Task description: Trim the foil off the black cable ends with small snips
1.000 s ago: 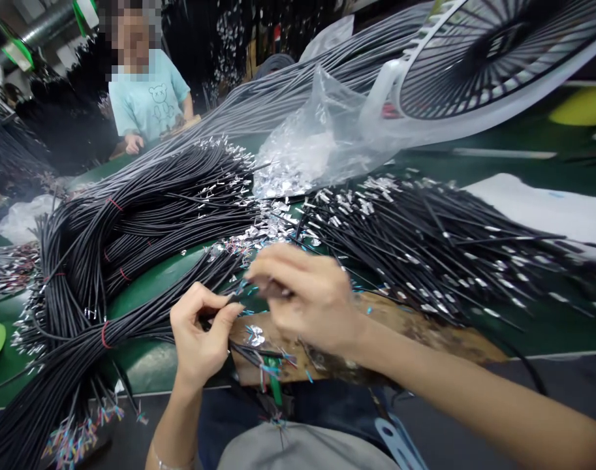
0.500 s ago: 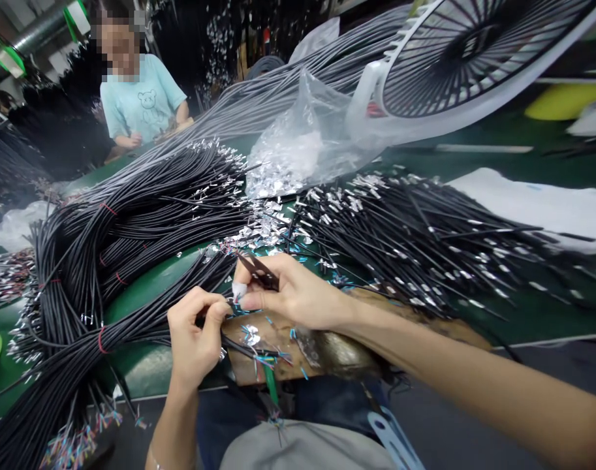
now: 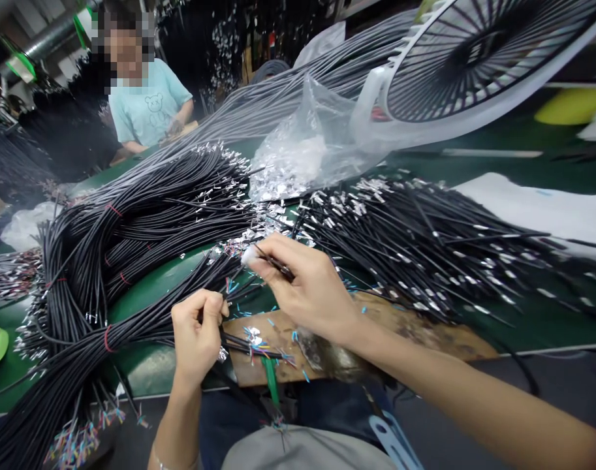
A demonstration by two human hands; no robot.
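My left hand point(image 3: 197, 333) is closed in a pinch on a black cable. The cable's fanned-out coloured wires point(image 3: 232, 285) show just past the fingertips. Up and to the right, my right hand point(image 3: 305, 287) is wrapped round a dark two-pronged tool point(image 3: 278, 266), which looks like tweezers; its tip is blurred. White wrapping point(image 3: 250, 255) covers a fingertip of that hand. Beneath the hands lies a worn brown board point(image 3: 263, 325) with wire scraps and bits of foil. More black cables with bared coloured wires point(image 3: 278, 356) rest on it.
A red-tied cable bundle point(image 3: 145, 326) runs along the left. Many foil-tipped black cables point(image 3: 425, 241) lie at right. Behind are foil scraps in a clear plastic bag point(image 3: 298, 156) and a white fan point(image 3: 390, 98). A co-worker point(image 3: 153, 108) sits across the green table point(image 3: 151, 369).
My right hand has moved up and away from my left fingertips, carrying the tool. Coloured wires now show in the gap. The left hand stays closed in nearly the same place.
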